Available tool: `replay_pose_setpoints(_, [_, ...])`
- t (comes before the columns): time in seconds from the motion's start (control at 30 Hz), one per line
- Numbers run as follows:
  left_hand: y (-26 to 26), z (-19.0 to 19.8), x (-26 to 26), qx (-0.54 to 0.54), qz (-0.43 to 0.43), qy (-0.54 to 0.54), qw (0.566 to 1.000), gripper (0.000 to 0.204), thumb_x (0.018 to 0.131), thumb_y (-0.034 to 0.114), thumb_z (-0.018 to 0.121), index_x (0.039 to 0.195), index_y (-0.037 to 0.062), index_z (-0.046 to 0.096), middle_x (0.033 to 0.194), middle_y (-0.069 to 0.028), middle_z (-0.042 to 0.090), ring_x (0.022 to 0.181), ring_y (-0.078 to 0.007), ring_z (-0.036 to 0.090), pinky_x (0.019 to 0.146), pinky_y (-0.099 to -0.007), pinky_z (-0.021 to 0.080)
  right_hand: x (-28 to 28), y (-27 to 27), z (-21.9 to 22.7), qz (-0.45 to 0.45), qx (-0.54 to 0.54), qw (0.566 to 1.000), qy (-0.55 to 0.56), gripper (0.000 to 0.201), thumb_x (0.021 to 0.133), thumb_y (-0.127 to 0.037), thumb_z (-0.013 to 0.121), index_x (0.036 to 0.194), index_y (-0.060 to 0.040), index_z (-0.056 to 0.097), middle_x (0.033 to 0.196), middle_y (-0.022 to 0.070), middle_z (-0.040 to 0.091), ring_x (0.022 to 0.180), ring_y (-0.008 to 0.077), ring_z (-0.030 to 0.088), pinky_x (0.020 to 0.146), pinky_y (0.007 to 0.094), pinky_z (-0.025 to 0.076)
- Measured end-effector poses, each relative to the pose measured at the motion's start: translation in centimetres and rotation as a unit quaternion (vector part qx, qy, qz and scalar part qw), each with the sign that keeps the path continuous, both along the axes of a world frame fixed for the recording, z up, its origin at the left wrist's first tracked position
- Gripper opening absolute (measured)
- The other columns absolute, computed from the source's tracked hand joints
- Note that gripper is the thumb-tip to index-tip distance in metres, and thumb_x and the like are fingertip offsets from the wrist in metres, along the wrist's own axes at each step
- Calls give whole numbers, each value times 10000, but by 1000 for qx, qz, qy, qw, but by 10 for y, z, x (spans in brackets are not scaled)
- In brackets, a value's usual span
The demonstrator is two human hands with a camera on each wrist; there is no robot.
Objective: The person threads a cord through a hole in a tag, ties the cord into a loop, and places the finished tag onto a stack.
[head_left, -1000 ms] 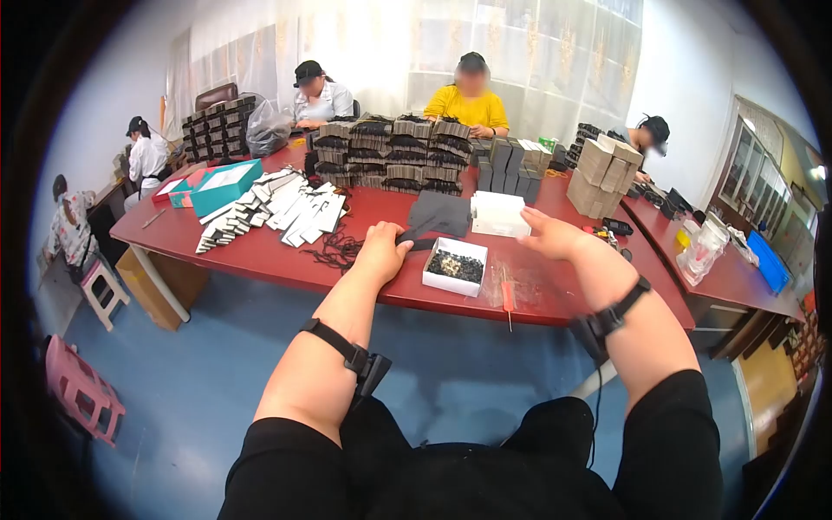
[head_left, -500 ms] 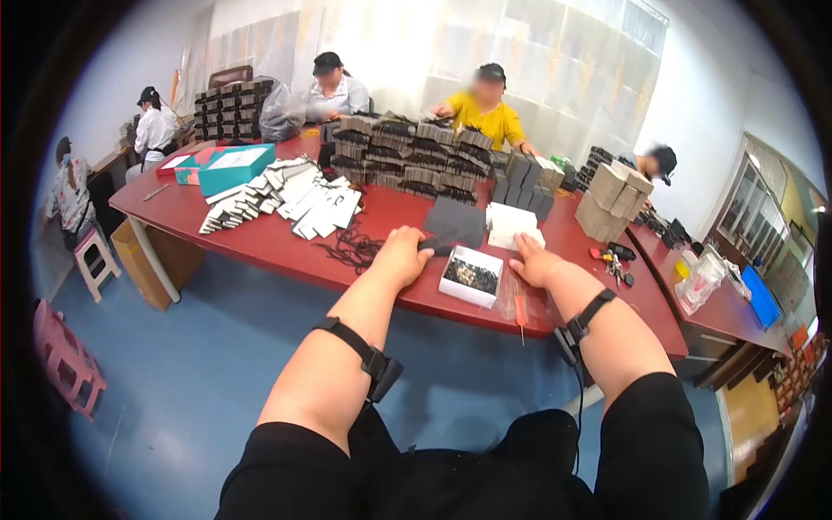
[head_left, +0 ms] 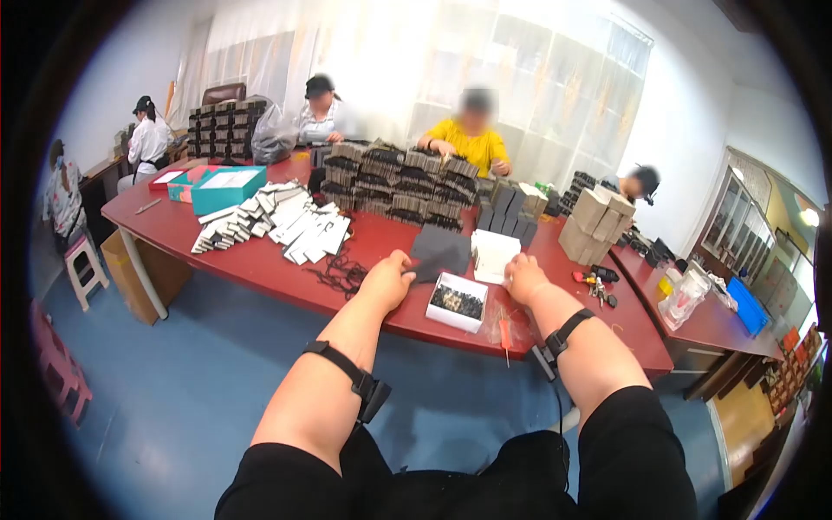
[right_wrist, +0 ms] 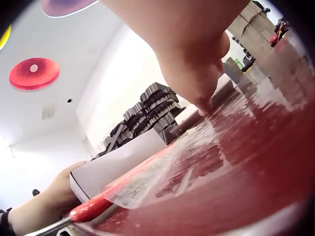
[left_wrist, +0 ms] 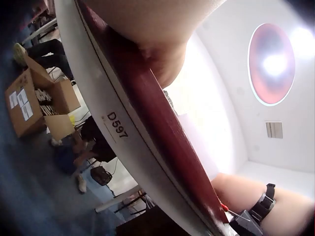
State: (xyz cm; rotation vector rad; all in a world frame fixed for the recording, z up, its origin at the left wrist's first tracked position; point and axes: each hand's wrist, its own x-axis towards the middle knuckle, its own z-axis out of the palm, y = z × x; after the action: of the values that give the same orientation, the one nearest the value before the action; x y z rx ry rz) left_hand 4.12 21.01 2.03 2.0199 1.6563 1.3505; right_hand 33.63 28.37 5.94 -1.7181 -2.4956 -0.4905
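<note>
My left hand (head_left: 386, 279) is over the near part of the red table (head_left: 286, 282), pinching a dark grey strip (head_left: 427, 270) between thumb and fingers. That strip runs over a flat dark grey sheet (head_left: 438, 245). Bent fingers of my right hand (head_left: 526, 279) meet the near right edge of a stack of white cards (head_left: 494, 253); I cannot tell whether they pinch a card. In the right wrist view its fingertips (right_wrist: 204, 110) point down close together beside the stack. Between the hands stands a white box (head_left: 456, 301) of small black and pale parts.
A red-handled tool (head_left: 505, 334) lies by the table edge. Left are black cords (head_left: 338, 273), a heap of white pieces (head_left: 290, 227) and a teal box (head_left: 227, 192). Behind rise bundled grey stacks (head_left: 394, 186); grey-brown blocks (head_left: 596, 227) and keys (head_left: 600, 286) are at right. Several people work around.
My right hand came down and in from the right onto the white stack, then its fingers bent at the edge. The left hand keeps to the dark strip. The head view shifted slightly.
</note>
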Motion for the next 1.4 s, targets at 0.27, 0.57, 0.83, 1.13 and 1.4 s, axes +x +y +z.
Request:
replay_pose_setpoints(0.27, [-7,7,0,0,14,-31,999,374,763,46,637,1110,37,500,886,-120,614,850,-272,607,762,-344,468,9,-8,-3,-2,-13,997,76,246,795,-316,618,972,-151,664,1200,63,453,1131,277,404,929,404,393])
replay_pose_setpoints(0.57, [19,-15,-19,-5,-21,-166,986,158,733,24,645,888,29,613,795,-101,650,739,-164,630,674,-283,479,39,-65,4,38,-62,997,18,245,823,-204,529,953,-39,653,1050,185,595,991,321,572,869,394,448])
replay_pose_setpoints(0.83, [-46,3,22,62,-146,-464,871,192,843,14,567,1035,10,570,864,-42,607,672,-95,570,607,-220,501,107,-148,-10,-49,84,954,283,185,796,-124,487,914,-38,600,911,205,617,863,363,594,752,433,472])
replay_pose_setpoints(1.13, [-125,-21,146,-77,-220,-155,960,220,766,17,674,978,13,615,896,-49,595,750,-96,589,688,-234,490,111,-229,-85,39,64,675,734,211,957,-230,412,936,-59,534,605,-24,430,494,49,385,454,203,299])
replay_pose_setpoints(1.4, [-127,-7,156,-11,-227,-42,973,221,762,17,670,981,30,640,868,-37,583,721,-101,568,671,-221,468,90,-259,-83,120,53,846,517,115,883,-146,505,888,-35,531,794,151,567,727,330,564,643,363,449])
